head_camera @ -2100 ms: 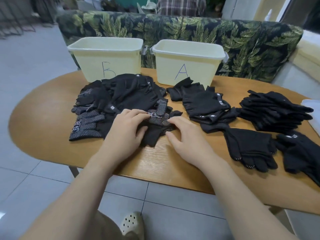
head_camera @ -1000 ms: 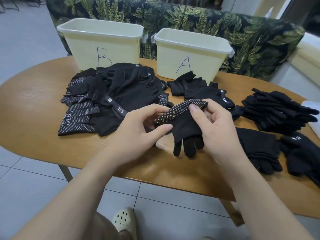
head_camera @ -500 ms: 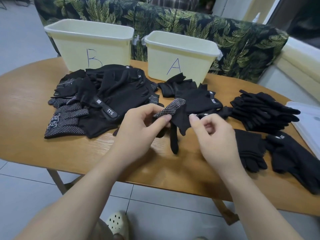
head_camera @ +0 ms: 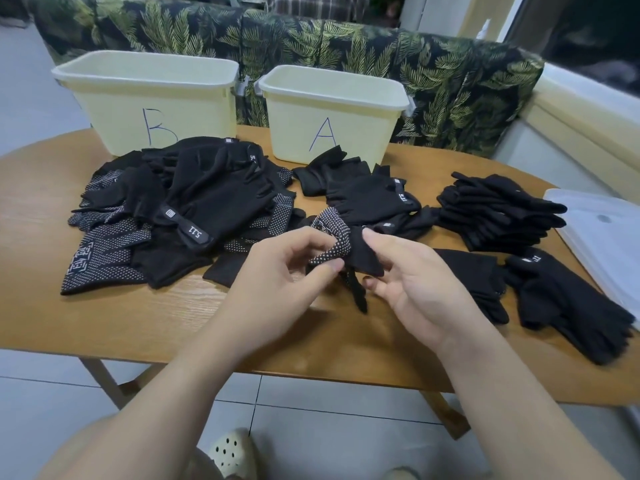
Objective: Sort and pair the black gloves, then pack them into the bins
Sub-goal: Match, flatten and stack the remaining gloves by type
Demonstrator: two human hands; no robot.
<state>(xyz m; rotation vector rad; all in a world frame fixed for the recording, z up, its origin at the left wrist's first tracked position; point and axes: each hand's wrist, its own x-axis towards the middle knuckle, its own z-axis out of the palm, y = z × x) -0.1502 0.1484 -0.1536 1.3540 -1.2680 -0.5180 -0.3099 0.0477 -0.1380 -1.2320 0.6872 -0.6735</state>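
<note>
Black dotted glove (head_camera: 341, 252) held between both hands.
Left hand (head_camera: 277, 282) and right hand (head_camera: 412, 282) pinch it; its fingers dangle toward the table (head_camera: 173, 323).

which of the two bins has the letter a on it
The bin on the right, behind the smaller glove heap. The left bin is marked B and stands behind the big heap.

Dotted glove (head_camera: 332, 237) between both hands (head_camera: 277, 271)

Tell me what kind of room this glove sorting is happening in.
Most likely a home living room: a leaf-print sofa stands behind the wooden table, the floor is tiled, and the bins carry hand-drawn letters.
</note>
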